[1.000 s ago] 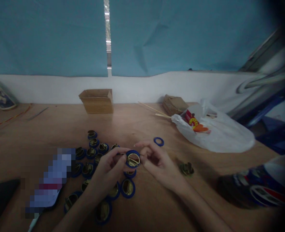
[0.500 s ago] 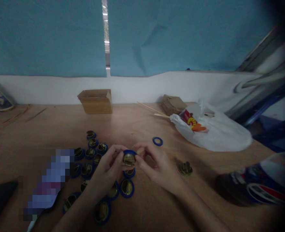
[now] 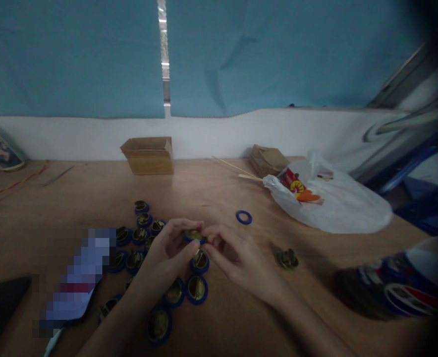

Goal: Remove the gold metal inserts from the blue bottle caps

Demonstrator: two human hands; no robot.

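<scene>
Between my two hands is a round brass-coloured metal piece with a blue ring (image 3: 194, 235), tilted and partly covered by fingers. My left hand (image 3: 172, 248) grips it from the left, thumb below and fingers above. The fingertips of my right hand (image 3: 229, 250) pinch at its right edge. Under and left of my hands lie several similar blue-ringed metal pieces (image 3: 196, 289) on the wooden table. A loose blue ring (image 3: 244, 217) lies beyond my right hand. To the right of it sits a small cluster of brass-coloured metal parts (image 3: 287, 259).
A phone with a blurred screen (image 3: 78, 282) lies at the left. An open cardboard box (image 3: 150, 161) and a brown cardboard piece (image 3: 267, 159) stand by the wall. On the right are a white plastic bag (image 3: 338, 203), thin sticks (image 3: 237, 167) and a Pepsi bottle (image 3: 393, 285).
The held piece has been turned, so its brass face now tilts upward with the blue rim below. My left fingers have come over its top. The things on the table stay put.
</scene>
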